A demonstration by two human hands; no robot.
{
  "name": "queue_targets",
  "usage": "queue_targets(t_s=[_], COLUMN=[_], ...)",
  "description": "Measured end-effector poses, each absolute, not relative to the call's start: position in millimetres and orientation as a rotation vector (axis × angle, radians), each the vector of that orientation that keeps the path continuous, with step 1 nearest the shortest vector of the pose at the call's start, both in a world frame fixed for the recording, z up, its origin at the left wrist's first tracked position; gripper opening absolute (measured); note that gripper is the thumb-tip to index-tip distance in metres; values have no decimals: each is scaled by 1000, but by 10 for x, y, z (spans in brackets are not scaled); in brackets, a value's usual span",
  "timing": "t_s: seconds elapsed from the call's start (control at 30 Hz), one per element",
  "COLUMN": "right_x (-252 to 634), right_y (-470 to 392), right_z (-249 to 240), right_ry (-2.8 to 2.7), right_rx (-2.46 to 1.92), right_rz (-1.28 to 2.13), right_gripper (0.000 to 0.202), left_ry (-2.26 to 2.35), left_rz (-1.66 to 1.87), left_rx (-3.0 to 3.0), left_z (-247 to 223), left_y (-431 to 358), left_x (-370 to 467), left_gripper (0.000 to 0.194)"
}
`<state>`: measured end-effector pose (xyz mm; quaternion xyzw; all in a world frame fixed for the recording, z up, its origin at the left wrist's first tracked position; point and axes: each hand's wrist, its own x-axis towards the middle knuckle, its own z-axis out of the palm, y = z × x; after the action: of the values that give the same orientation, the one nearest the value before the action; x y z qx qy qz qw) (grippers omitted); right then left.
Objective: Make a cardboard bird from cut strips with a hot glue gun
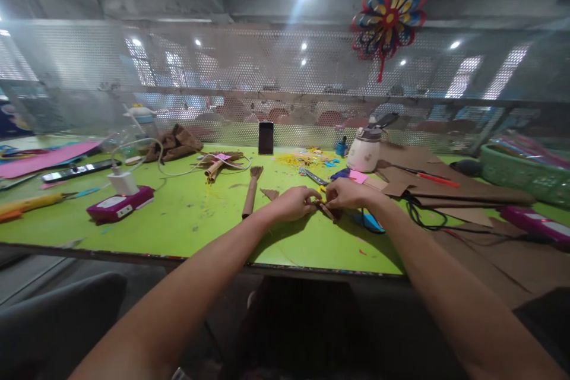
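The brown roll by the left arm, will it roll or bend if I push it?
The brown roll might roll sideways, since its body looks round. It's probably light, seeming to be rolled paper. Its frayed end would likely bend, being split into thin strips.

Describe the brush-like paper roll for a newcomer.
On the green table, look just left of the left hand. The brown paper roll lies there; its frayed far end sets it apart from the small brown scrap beside it.
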<state>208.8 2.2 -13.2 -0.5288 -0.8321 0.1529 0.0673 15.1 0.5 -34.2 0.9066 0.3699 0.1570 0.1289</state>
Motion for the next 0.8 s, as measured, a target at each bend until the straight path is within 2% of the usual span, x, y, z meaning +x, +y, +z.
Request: queue_targets(t_s=[0.37,0.57,0.7,0.8], right_x=[2164,2217,2156,2033], right_y=[64,35,26,9], right_z=[-158,-71,-66,-104], right_ry=[-2482,-2075,-1685,-1555], right_rx=[-1526,-1342,-1084,-966], right_rz=[495,761,1038,1158], right_gripper=[12,24,35,37], left_ry=[1112,1159,1067,919], left_rz=[431,600,692,723], left_rx=[2698,2529,2228,2029], left_z=[-320,-283,-205,-175], left_y=[-12,1,-43,-66], left_x=[146,154,168,180], left_gripper=[36,27,39,38])
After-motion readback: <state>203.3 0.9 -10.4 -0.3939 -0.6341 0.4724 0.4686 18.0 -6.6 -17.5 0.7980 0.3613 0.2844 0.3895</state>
